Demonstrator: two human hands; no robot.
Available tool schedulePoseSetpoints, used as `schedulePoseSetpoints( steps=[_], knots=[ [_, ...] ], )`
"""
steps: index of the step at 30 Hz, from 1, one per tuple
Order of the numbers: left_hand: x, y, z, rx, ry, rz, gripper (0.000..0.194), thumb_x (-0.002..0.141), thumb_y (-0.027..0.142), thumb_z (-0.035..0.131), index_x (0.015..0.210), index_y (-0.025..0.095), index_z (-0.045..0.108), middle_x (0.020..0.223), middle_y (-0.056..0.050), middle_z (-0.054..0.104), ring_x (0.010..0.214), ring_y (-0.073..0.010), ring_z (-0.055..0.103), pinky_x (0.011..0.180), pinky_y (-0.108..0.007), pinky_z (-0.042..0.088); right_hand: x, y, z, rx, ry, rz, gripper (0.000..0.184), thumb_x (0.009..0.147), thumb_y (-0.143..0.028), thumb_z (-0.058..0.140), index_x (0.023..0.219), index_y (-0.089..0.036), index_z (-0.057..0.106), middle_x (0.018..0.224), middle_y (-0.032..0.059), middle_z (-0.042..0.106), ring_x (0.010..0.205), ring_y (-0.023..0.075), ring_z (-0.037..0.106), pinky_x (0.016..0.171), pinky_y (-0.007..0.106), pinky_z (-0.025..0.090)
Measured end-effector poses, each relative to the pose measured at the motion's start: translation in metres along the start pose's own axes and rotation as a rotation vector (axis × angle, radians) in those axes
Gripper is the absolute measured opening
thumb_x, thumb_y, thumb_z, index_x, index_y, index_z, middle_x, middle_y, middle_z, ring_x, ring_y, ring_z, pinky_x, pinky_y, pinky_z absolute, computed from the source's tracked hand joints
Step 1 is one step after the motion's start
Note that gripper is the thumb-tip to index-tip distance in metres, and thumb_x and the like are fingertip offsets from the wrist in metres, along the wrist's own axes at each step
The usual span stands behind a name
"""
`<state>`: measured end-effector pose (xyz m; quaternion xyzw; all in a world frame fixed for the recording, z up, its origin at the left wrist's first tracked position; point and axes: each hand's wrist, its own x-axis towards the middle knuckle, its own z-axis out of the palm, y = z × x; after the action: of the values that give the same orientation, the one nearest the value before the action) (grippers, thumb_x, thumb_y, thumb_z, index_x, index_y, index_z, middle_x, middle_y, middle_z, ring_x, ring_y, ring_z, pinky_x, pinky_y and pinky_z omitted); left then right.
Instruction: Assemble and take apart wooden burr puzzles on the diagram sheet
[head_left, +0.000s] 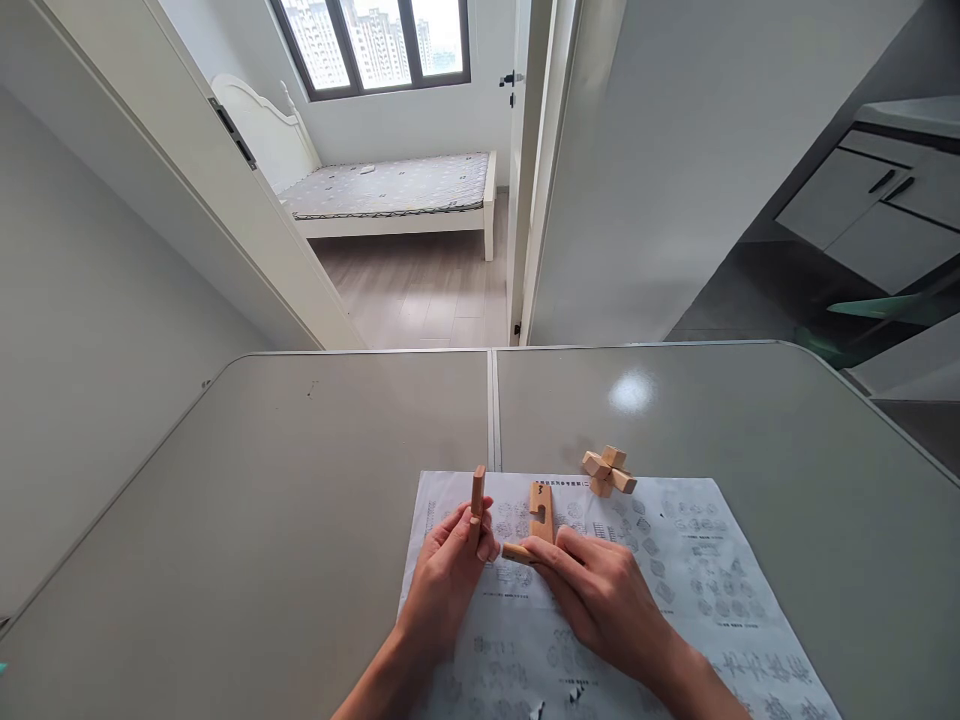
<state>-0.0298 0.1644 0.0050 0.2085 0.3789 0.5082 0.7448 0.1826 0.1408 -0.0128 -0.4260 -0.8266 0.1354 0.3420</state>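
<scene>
Here, wooden piece (543, 494) on sheet (694, 560) with Chinese heading (571, 483)

Printed sheet (697, 560): Chinese heading (574, 484), captions (507, 596), too small to read; flat wooden piece (548, 515): dark mark (540, 489), illegible.

The left forearm (394, 660) slants up and inward, and I can see the left hand (451, 558) pinched upright, its fingers curled. Across from it, the right hand (604, 580) lies lower, back uppermost, fingers stretched leftward in a grip, the right forearm (694, 680) angled in; the hands sit close, apart.
</scene>
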Motion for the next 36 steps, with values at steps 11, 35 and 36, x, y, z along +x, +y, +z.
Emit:
schedulePoseSetpoints(
  steps=[11, 35, 36],
  knots=[
    [0.0, 0.001, -0.001, 0.013, 0.02, -0.016, 0.03, 0.083, 0.039, 0.087, 0.097, 0.013, 0.081, 0.089, -0.003, 0.054, 0.065, -0.0088, 0.04, 0.071, -0.028, 0.041, 0.0, 0.002, 0.006, -0.024, 0.153, -0.035, 0.017, 0.107, -0.017, 0.058, 0.121, -0.016, 0.069, 0.066, -0.0026, 0.063, 0.05, 0.0108, 0.055, 0.051, 0.025, 0.039],
    [-0.002, 0.001, -0.001, 0.026, -0.01, -0.016, 0.026, 0.088, 0.037, 0.083, 0.099, 0.014, 0.079, 0.088, -0.003, 0.054, 0.068, -0.0107, 0.039, 0.075, -0.029, 0.041, 0.0, 0.001, 0.004, -0.006, 0.026, -0.071, 0.022, 0.106, -0.016, 0.055, 0.12, -0.018, 0.072, 0.067, -0.0015, 0.061, 0.051, 0.0121, 0.053, 0.053, 0.025, 0.041],
    [-0.002, 0.002, -0.001, 0.023, -0.006, -0.018, 0.026, 0.088, 0.037, 0.083, 0.099, 0.014, 0.079, 0.089, -0.003, 0.054, 0.068, -0.0105, 0.039, 0.075, -0.028, 0.041, -0.001, 0.002, 0.005, 0.003, 0.018, -0.067, 0.022, 0.107, -0.018, 0.055, 0.121, -0.018, 0.072, 0.067, -0.0016, 0.062, 0.051, 0.0123, 0.054, 0.054, 0.025, 0.041]
  ],
)
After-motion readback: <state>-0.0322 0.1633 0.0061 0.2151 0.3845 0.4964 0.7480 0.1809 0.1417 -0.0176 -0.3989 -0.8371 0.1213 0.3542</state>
